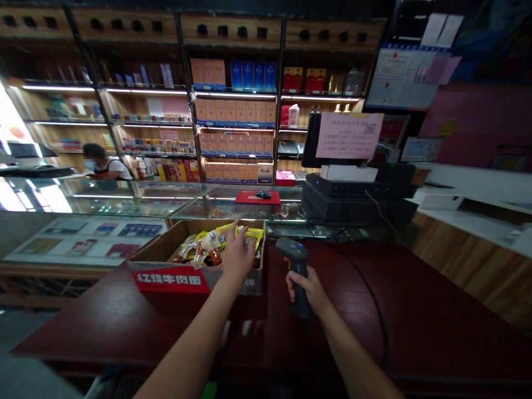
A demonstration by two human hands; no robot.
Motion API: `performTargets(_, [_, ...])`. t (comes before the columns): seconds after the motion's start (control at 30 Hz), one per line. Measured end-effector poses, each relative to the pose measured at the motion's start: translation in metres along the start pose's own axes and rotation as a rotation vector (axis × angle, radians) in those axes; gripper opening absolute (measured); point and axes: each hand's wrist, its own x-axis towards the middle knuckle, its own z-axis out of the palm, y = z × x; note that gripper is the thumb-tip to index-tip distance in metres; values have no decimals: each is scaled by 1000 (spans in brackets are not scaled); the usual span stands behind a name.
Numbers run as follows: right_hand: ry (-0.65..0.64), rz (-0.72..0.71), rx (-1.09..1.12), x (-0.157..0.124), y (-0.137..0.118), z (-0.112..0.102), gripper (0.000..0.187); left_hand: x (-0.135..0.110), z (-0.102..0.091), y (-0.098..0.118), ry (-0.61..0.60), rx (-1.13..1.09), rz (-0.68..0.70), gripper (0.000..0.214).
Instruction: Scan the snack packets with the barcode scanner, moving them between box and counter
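Observation:
My left hand (pixel 238 255) reaches into an open cardboard box (pixel 174 277) on the dark red counter (pixel 415 321). Its fingers rest on yellow snack packets (pixel 216 239) inside, spread rather than closed round one. My right hand (pixel 310 288) is wrapped round the handle of a dark barcode scanner (pixel 294 257), held upright just right of the box. The scanner's black cable (pixel 374 302) curves across the counter to the right.
Behind the counter stand a black till with a screen and pink notice (pixel 349 136), a glass display case (pixel 124 197), and shelves of boxed goods (pixel 235 116). A masked person (pixel 102 163) sits at the far left. A red pad with a mouse (pixel 257 196) lies on the glass.

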Motion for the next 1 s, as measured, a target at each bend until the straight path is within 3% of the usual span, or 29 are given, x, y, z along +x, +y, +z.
performTargets(0.1, [63,-19,-13,-5,1,-25,48,-17,8,30,-105,-69,165,25])
performTargets(0.2, [103,-25,-12,-8,6,-50,46,-25,12,45,-197,76,160,29])
performTargets(0.4, [225,6,171,-10,21,-87,45,-23,-1,31,-488,448,-117,35])
performTargets(0.5, [229,3,203,-11,25,-91,43,-27,-5,24,-616,421,-89,43])
performTargets(0.57, [218,12,205,-11,26,-91,44,-25,-5,19,-631,348,-63,46])
performTargets(0.67, [202,41,196,-10,29,-89,45,-6,-7,3,-529,265,-96,47])
performTargets(0.8, [192,64,214,-10,31,-89,44,48,-10,-37,-350,354,-192,45])
performTargets(0.93, [184,83,209,-9,32,-89,44,86,-6,-62,-551,494,-373,68])
performTargets(1.0, [180,93,201,-8,33,-89,46,82,-1,-61,-631,525,-317,72])
